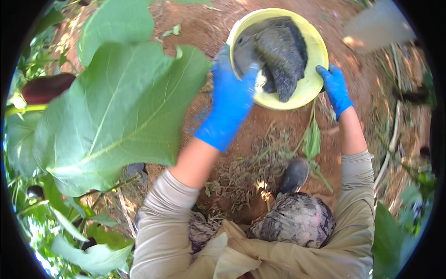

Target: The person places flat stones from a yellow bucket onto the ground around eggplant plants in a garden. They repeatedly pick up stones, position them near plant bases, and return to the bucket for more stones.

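Note:
A round yellow bucket is held out in front of me, its mouth tilted towards the camera. My left hand, in a blue glove, grips its left rim, the thumb over the inside edge. On the opposite side, my right hand, also blue-gloved, has its fingers on the right rim. A dark grey, grainy clump lies in the bucket; whether it is wet cloth or soil I cannot tell. Greyish matter coats the bucket's inner left side. The bucket's underside is hidden.
Large green leaves reach in from the left, close to my left forearm. A dark purple eggplant hangs behind them. At the upper right stands a blurred, pale container. Dried plant litter covers soil near my dark boot.

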The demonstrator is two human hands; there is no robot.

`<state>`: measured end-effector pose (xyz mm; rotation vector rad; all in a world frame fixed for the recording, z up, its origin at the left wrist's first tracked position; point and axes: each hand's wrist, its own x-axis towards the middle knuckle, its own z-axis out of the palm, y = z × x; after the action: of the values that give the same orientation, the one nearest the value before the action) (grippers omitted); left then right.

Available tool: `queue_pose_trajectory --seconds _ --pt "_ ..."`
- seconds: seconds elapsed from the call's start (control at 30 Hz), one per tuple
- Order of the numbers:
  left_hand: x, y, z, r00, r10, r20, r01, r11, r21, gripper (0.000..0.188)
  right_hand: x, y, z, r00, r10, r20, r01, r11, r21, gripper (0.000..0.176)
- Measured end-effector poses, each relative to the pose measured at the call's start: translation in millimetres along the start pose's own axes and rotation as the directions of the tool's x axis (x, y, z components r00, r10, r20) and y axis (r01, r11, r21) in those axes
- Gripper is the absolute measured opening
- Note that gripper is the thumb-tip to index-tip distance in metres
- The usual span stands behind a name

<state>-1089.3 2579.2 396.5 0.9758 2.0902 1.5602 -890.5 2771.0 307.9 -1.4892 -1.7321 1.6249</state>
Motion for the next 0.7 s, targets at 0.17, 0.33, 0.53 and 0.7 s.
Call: queue_pose_trajectory --seconds 0.17,0.33,0.53,0.7 --pt "47 86 -21 0.825 0.557 -0.095 -0.514 0.809 0.284 0.052 116 -8 24 0.998 -0.032 -0.055 0.008 0.92 -0.391 0.043" --pt "146 142 -110 0.927 0.371 0.058 -0.281 0.581 0.764 0.038 128 3 22 0.999 -0.01 -0.041 -0.006 0.928 -0.373 0.045" --pt "95 42 -173 0.569 -0.789 0.231 -0.485 -0.095 0.87 0.034 130 4 19 0.999 -0.041 0.019 0.045 0.943 -0.329 0.046" --pt "14 -63 -215 0.249 -0.968 0.013 -0.749 -0.184 0.637 0.032 131 -5 9 0.994 0.081 0.067 -0.047 0.913 -0.405 0.045"
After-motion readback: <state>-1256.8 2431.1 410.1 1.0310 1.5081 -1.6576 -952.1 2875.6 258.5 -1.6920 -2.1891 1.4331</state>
